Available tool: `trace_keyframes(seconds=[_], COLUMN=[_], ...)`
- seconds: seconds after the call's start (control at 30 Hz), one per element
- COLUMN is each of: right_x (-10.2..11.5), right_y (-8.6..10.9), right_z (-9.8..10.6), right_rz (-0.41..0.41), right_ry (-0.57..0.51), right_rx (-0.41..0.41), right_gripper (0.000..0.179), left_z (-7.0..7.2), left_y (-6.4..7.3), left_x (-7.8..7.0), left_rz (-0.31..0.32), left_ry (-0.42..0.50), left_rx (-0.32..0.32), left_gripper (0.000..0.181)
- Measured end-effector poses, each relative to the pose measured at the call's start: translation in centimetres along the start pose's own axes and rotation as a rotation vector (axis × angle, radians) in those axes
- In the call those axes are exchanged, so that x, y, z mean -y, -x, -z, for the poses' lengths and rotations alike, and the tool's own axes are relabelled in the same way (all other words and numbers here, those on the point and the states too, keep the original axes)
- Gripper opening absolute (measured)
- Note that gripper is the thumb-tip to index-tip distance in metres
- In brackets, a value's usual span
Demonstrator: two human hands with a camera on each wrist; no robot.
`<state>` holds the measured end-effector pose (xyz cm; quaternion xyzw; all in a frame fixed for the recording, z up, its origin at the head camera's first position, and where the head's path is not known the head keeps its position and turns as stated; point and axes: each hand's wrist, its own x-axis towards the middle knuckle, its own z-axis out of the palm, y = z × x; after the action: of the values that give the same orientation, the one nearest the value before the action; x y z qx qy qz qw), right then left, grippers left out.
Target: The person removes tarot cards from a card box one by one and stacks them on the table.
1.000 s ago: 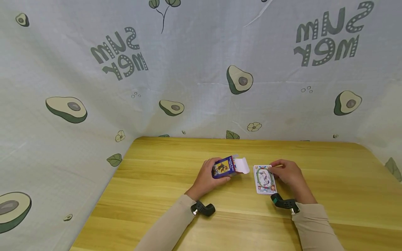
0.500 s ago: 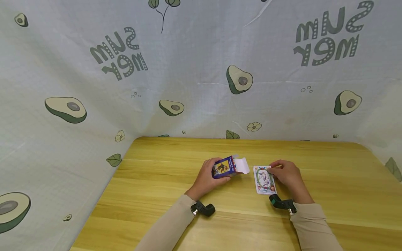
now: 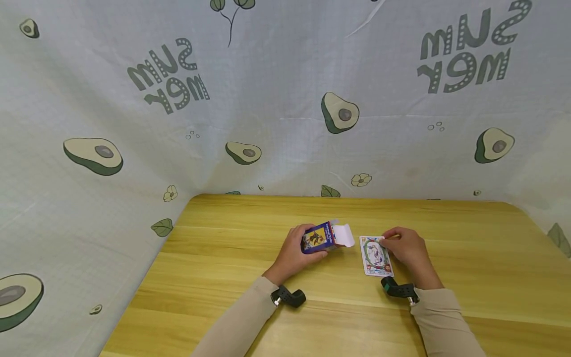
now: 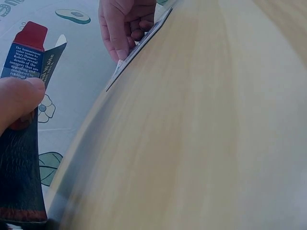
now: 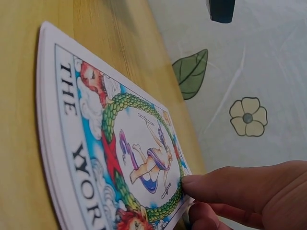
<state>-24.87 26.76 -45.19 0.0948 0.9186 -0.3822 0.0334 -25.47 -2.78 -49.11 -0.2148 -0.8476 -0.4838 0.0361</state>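
- Cloth (image 3: 276, 64) printed with avocados, leaves, flowers and the mirrored word "Summer" is hanging beyond the Universal Waite tarot box (image 3: 317, 238) and well off to its left.
- Wooden table (image 3: 250, 218), yellow and streaked with grain, is spreading out on every side of the box.
- Beige sleeves are covering both forearms, the left sleeve (image 3: 236, 322) lying on the near left side of the box, the right sleeve (image 3: 446, 322) well to its right.
- Left hand (image 3: 293, 254) is gripping the box round its left end, thumb along the near edge, fingers over the far edge.
- Right hand (image 3: 408, 245), right of the box and apart from the other hand, is pinching a stack of tarot cards (image 3: 375, 255) by its far right corner.
- Tarot box is showing its illustrated front, its white flap (image 3: 343, 235) pointing right.
- Tarot cards are lying face up just right of the box's flap, The World showing on top.
- Black wrist cameras (image 3: 287, 296) are sitting on both wrists, nearer the person than the box.
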Motion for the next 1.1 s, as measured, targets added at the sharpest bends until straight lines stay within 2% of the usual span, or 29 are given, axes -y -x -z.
trace_keyframes(seconds=[0.8,1.1], right_x=[0.02,0.16], right_y=[-0.05,0.09], right_z=[-0.30,0.09], right_rz=[-0.014,-0.015], right_ry=[0.016,-0.029], right_rx=[-0.013,0.007], right_gripper=[0.033,0.037], left_z=[0.09,0.01], left_y=[0.20,0.18], left_x=[-0.15,-0.02], left_rz=[0.015,0.026], left_ry=[0.004,0.003], left_rx=[0.010,0.012], left_gripper=[0.070,0.071])
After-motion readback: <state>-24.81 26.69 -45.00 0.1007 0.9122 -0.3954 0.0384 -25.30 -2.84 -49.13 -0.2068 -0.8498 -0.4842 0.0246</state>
